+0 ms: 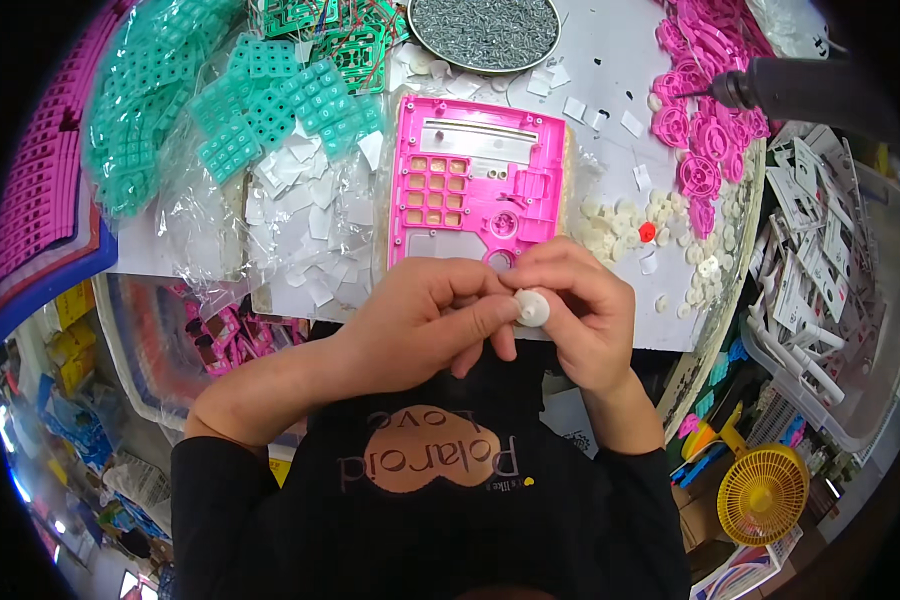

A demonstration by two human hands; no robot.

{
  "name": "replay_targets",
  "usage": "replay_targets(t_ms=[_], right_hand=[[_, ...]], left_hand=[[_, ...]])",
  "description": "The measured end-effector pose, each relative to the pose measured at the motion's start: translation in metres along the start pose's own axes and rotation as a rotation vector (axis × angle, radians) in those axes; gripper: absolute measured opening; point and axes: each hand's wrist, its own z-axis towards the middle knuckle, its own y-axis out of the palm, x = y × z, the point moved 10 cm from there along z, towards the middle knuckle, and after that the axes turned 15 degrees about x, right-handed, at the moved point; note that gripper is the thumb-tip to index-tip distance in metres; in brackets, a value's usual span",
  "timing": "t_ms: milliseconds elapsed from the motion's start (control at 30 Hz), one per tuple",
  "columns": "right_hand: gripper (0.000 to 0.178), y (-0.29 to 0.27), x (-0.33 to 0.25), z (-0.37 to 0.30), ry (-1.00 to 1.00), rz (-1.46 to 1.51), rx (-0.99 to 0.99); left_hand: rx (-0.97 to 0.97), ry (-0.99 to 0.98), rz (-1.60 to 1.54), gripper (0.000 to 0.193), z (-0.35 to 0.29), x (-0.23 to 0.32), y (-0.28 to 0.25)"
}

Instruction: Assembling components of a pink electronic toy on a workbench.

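Observation:
A small round white plastic piece point(532, 308), something like a knob or cap, sits between my hands just in front of the table edge. My left hand point(425, 315) pinches it at one side with thumb and forefinger. From the other side my right hand point(585, 310) closes its thumb and fingers around it. Right beyond my fingertips lies a pink plastic housing point(480, 203) with a grid of square key openings and round holes. It rests on a tan-edged pad, and my hands cover part of its near end.
Behind the housing stands a round tray of screws point(485, 35), beside green circuit boards point(360, 50). Teal keypads point(270, 95) and white paper pieces point(315, 190) lie left. To the right are loose white round pieces point(610, 225), pink parts point(700, 130) and a dark power screwdriver point(800, 90).

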Motion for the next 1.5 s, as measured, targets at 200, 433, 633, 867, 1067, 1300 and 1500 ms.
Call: replay_targets(t_ms=[200,433,633,867,1067,1300,1500], right_hand=[[0.006,-0.001,-0.018,0.001,-0.045,-0.140,0.105],[0.011,0.018,-0.032,0.054,-0.506,-1.184,-0.045],[0.012,0.049,-0.015,0.054,-0.600,-1.466,-0.220],[0.006,0.057,-0.015,0.059,-0.580,-1.385,-0.274],[0.016,0.036,-0.001,0.063,-0.364,-1.486,-0.159],[0.022,-0.036,-0.090,0.036,-0.438,-0.871,0.375],[0.062,-0.094,-0.213,0.045,-1.108,-0.365,0.582]], left_hand=[[0.011,-0.002,-0.026,0.016,-0.003,-0.002,-0.003],[0.339,0.360,0.293,0.012,-0.005,0.021,-0.065],[0.338,0.357,0.332,0.012,-0.009,0.025,-0.063],[0.335,0.400,0.336,0.011,-0.010,0.033,-0.059],[0.351,0.438,0.338,0.011,-0.012,0.039,-0.058],[0.479,0.787,0.930,0.011,0.026,0.112,-0.070],[0.542,1.058,1.573,0.013,0.142,0.159,-0.080]])
